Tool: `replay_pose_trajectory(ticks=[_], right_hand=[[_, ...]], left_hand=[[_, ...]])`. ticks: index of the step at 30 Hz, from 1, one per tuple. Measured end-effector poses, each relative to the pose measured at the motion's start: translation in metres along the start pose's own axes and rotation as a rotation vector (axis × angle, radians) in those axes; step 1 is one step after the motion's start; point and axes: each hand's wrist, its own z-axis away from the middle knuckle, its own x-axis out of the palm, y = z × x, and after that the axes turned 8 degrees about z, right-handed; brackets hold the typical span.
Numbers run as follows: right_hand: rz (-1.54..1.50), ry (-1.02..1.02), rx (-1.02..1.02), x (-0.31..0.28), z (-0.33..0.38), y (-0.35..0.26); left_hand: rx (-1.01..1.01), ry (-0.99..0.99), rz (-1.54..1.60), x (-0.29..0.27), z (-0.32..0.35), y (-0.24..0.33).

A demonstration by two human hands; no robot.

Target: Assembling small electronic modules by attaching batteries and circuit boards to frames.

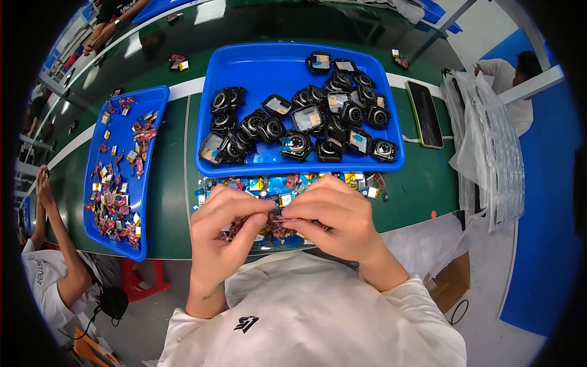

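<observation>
My left hand (221, 229) and my right hand (345, 220) meet over the near edge of the green table, thumbs and forefingers pinched. Between the fingertips is a small, thin reddish circuit piece (284, 219), partly hidden by the fingers. Beneath and around both hands lies a heap of small reddish circuit assemblies (280, 232) with silver-and-yellow battery cells (284, 200). Just beyond the hands sits a large blue tray (293, 169) with several black smartwatch housings (297, 145) in it, mostly on its right side.
At left, a narrower blue tray (142, 211) holds many circuit-and-battery pieces. A phone (424, 115) lies right of the large tray, beside stacked clear plastic trays (492, 153). Other people (58, 269) are at the left, far left and right. A red stool (143, 281) stands below.
</observation>
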Motion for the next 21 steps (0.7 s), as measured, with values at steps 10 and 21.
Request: replay_pose_trajectory(ticks=[10,21], right_hand=[[-0.309,-0.149,0.33,-0.012,0.004,-0.005],[-0.109,-0.093,0.292,-0.012,0.004,-0.006]], left_hand=[[0.421,-0.192,-0.19,0.0,-0.014,0.004],[0.133,-0.187,-0.257,0.002,-0.006,0.006]])
